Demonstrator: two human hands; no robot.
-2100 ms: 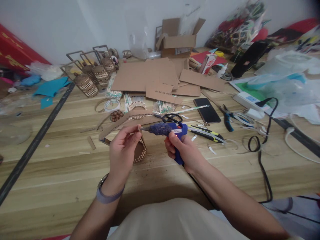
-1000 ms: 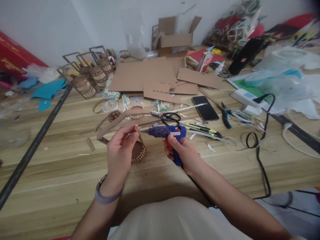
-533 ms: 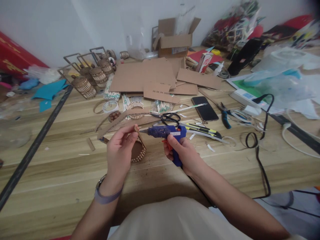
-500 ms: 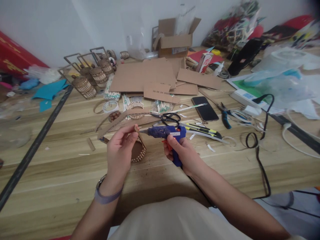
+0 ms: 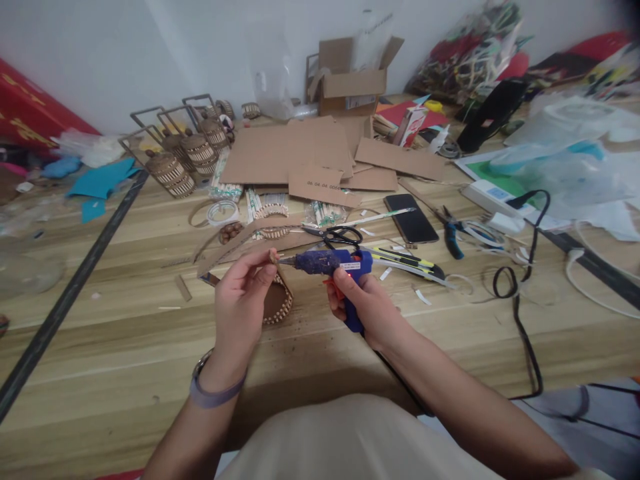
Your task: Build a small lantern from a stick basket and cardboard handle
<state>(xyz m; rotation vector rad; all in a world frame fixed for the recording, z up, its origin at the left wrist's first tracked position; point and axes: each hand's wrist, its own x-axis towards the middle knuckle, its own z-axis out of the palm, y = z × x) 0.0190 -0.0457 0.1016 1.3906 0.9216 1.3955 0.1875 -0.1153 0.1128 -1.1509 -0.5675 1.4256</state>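
- above the centre of a pale wooden surface point(image 5: 125, 333), the left hand point(image 5: 241, 299) pinches a small brown piece point(image 5: 273, 256) between thumb and fingers; its exact shape is too small to tell.
- opposite, the right hand point(image 5: 367, 303) grips the handle of a blue plastic glue gun point(image 5: 323, 263).
- the gun's long axis runs crosswise, nearly level, its metal nozzle point(image 5: 287, 261) pointing left at the pinched piece, nearer the left hand; whether they touch, i cannot tell.
- below the left hand, partly hidden, sits a round brown container with a beaded-looking rim point(image 5: 284, 311).
- beyond lie black-handled scissors point(image 5: 329, 235), a yellow-and-black utility knife point(image 5: 417, 265) and a dark phone point(image 5: 411, 219).
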